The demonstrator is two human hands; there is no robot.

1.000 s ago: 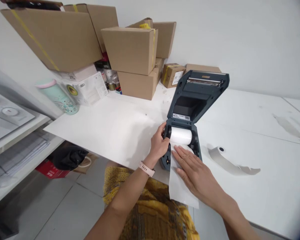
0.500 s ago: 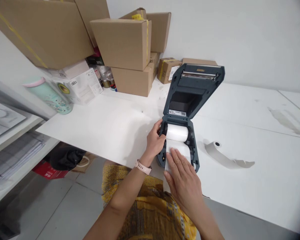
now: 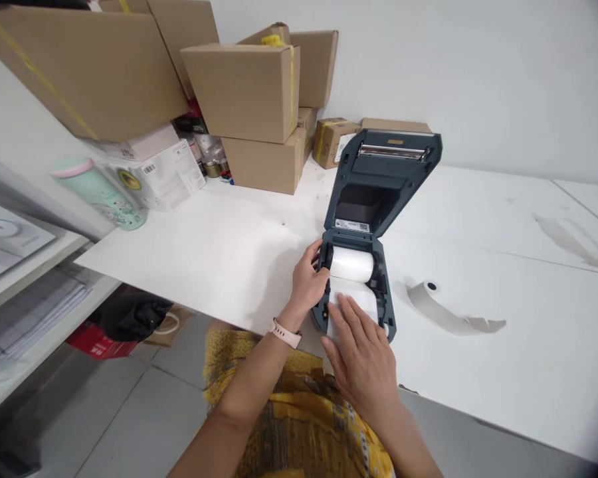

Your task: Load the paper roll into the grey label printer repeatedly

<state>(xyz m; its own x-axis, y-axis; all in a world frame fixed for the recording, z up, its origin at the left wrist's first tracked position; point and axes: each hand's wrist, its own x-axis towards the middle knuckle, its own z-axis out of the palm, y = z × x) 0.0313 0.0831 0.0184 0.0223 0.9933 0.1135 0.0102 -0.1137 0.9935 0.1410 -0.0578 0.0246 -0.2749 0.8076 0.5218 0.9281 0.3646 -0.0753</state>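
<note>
A dark grey label printer (image 3: 385,292) stands on the white table with its lid (image 3: 383,179) tilted up and back. Inside lies a white paper roll (image 3: 351,264), its strip (image 3: 353,292) drawn forward over the front. My left hand (image 3: 309,279) grips the printer's left side, thumb over the rim and fingers round the outside. Flat on the strip at the printer's front rests my right hand (image 3: 363,352), fingers stretched out and the thumb apart. It covers part of the strip and the front edge.
Right of the printer lies a small, partly unrolled paper roll (image 3: 441,309). Cardboard boxes (image 3: 242,93) are stacked at the back left, beside a mint-green tumbler (image 3: 102,192). A shelf (image 3: 40,265) stands at the far left. The table's front edge runs close to me.
My right hand has shifted slightly left and stays flat on the paper strip. My left hand keeps its grip on the printer. The whole view has moved a little.
</note>
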